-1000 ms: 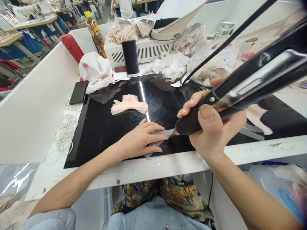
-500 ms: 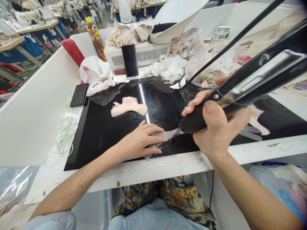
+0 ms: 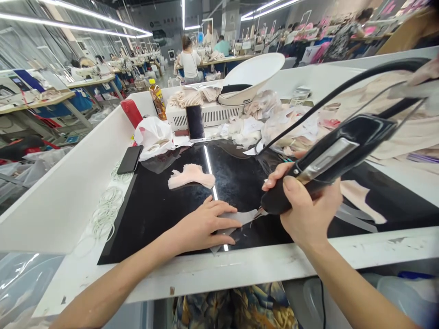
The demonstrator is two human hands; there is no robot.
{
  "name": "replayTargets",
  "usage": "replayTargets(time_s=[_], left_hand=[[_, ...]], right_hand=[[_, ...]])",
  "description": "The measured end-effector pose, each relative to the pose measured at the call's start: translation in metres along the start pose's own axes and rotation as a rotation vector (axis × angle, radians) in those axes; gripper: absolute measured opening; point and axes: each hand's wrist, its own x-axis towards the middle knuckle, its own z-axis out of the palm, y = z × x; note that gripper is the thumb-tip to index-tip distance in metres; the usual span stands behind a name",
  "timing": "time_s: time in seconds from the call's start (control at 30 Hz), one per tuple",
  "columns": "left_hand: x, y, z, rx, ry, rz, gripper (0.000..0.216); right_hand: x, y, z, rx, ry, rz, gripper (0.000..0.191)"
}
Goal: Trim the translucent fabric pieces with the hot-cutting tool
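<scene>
On black mat: left hand flat, pressing grey fabric piece; right hand gripping corded tool, tip touching it.

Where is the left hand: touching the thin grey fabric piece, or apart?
Touching. The head view shows the left hand pressed flat on the thin grey fabric piece.

A big factory hall lies under long ceiling light strips, with rows of wooden-topped tables running back at left and centre, behind the white partition around the near white bench.
</scene>
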Motion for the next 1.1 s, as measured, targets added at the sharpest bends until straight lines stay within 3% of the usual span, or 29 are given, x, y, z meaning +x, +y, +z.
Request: replayTargets(time_s=[0.4, 0.63, 0.83, 1.1], left_hand=[[0.0001, -0.0001, 0.0002, -0.016, 0.100, 0.041, 0.028], [0.0004, -0.0025, 0.0018, 0.034, 0.074, 0.073, 0.032], [0.0010, -0.0044, 0.0030, 0.058, 0.067, 0.077, 0.032], [0.0007, -0.0055, -0.0008, 0.070, 0.126, -0.020, 0.029]], right_hand=[[0.0024, -0.0033, -0.0028, -0.043, -0.004, -0.054, 0.027], [0.0018, -0.0064, -0.0036, -0.113, -0.018, -0.035, 0.034], [0.0017, -0.0029, -0.0039, -0.086, -0.028, -0.053, 0.029], [0.0008, -0.0044, -0.0012, -0.021, -0.041, -0.059, 0.024]])
